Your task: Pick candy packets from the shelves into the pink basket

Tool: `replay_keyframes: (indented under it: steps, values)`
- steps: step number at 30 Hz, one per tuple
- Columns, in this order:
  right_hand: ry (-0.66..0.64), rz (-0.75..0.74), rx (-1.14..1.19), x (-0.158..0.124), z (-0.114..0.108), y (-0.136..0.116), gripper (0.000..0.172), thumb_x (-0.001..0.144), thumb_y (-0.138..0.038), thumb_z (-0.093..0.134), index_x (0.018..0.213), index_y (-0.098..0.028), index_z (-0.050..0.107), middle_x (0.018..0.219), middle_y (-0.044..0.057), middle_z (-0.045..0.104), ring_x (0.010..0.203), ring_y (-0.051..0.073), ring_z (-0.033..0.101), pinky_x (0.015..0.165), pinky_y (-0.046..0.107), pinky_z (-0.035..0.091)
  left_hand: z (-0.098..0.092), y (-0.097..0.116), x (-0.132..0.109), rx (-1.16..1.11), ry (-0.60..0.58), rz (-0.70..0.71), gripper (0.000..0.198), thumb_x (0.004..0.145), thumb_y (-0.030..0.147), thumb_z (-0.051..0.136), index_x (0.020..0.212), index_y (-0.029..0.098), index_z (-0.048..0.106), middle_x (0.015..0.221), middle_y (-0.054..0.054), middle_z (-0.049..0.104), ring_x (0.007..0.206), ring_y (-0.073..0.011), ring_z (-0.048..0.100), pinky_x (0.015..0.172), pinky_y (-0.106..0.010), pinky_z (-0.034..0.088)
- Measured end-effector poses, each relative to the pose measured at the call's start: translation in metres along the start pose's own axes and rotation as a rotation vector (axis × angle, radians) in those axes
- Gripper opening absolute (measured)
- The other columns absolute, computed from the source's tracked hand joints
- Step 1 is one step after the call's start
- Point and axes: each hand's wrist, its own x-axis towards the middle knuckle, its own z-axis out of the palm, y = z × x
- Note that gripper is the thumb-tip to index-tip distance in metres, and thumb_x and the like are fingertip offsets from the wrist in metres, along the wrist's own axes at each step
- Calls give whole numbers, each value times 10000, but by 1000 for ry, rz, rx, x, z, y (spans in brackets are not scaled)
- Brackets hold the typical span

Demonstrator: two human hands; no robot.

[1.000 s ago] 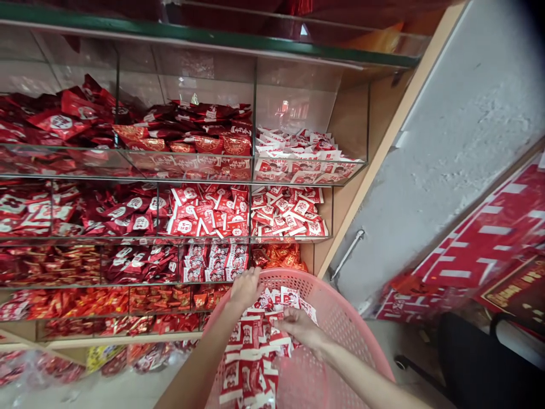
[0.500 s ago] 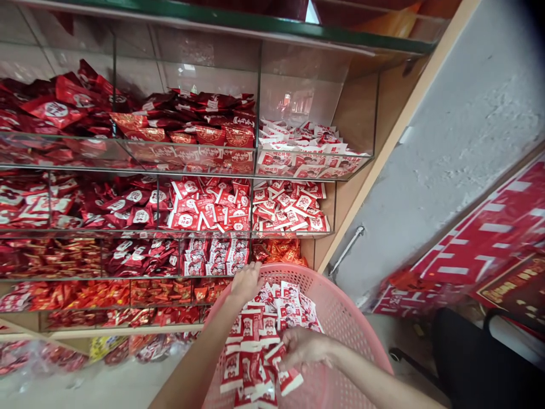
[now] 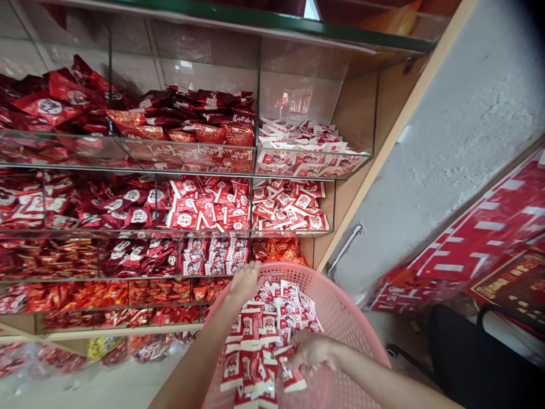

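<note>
A pink perforated plastic basket (image 3: pixel 340 318) sits low in front of me, holding a heap of small red-and-white candy packets (image 3: pixel 259 335). My left hand (image 3: pixel 244 282) grips the basket's far rim, fingers curled over the edge. My right hand (image 3: pixel 310 351) is inside the basket, closed on a few of the packets at the right side of the heap.
A tiered glass display shelf (image 3: pixel 255 170) stands ahead, its compartments full of red, red-and-white and orange wrapped sweets. A wooden side panel (image 3: pixel 374 165) and grey wall lie to the right. Red printed banners (image 3: pixel 481 244) lean at the right, above a dark chair (image 3: pixel 481 358).
My right hand has drawn back from the middle of the heap toward the near right and closed on some packets. The left hand has stayed on the rim.
</note>
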Motion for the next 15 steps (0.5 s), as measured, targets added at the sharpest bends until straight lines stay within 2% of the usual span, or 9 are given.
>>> replay_keyframes:
  steps: [4,11,15]
  values:
    - [31,-10,165,6,-1,7,192,574,-160,719,657,-153,547,491,-51,556,412,62,512,367,135,408,2,0,1,0,9,1,307,851,314,421,1131,193,453,1088,-81,604,973,-233,580,809,-366,450]
    - [20,18,222,11,2,9,224,615,-108,710,679,-157,501,492,-53,558,417,69,529,422,151,449,1,0,0,3,13,4,319,854,295,395,1150,189,445,1082,-81,607,970,-237,582,800,-372,457]
    - [74,-7,232,15,2,14,197,644,-83,675,641,-148,489,496,-23,576,419,86,558,455,173,481,1,1,0,12,13,1,315,855,303,392,1144,190,448,1079,-83,606,965,-241,582,793,-380,459]
